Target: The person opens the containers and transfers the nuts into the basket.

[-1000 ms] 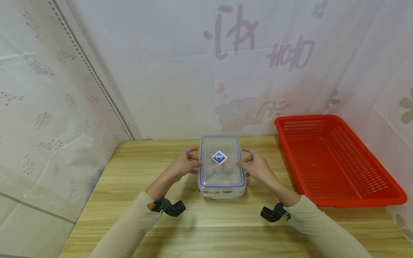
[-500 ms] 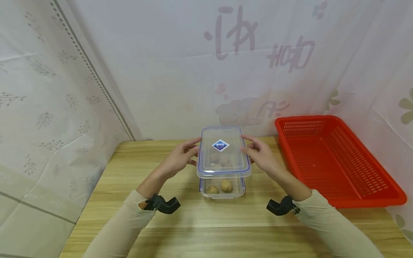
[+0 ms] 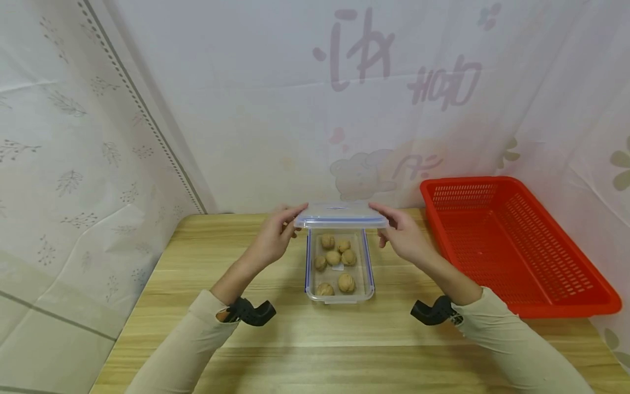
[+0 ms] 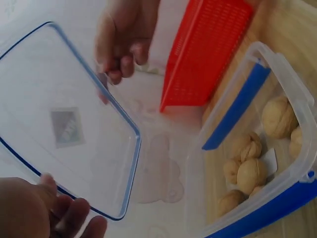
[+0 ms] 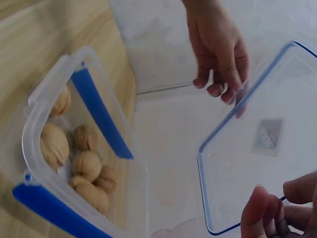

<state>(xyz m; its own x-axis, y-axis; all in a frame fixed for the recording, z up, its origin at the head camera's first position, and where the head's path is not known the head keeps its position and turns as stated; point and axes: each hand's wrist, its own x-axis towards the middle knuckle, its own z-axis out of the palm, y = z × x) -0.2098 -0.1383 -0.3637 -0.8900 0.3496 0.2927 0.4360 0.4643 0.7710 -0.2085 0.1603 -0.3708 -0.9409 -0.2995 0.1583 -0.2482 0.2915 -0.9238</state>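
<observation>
A clear plastic lid [image 3: 339,221] with a blue seal is held above the far end of a clear food container [image 3: 339,300], tilted with its near edge raised. My left hand [image 3: 272,236] pinches the lid's left edge, and my right hand [image 3: 404,234] pinches its right edge. Several walnuts [image 3: 346,283] lie in the container, which stands on the table. Both wrist views show the lid's underside seal and a label [image 4: 68,127] through the plastic. Blue side clips [image 5: 101,111] run along the container's sides.
A red perforated basket [image 3: 517,246] stands at the right of the wooden table [image 3: 325,350]. A pale printed curtain [image 3: 256,109] hangs behind the table and down both sides. Each wrist wears a black mount [image 3: 253,313].
Both hands have lifted the lid off the container and moved it up and away toward the curtain, tilting its near edge up. The walnuts inside are now uncovered.
</observation>
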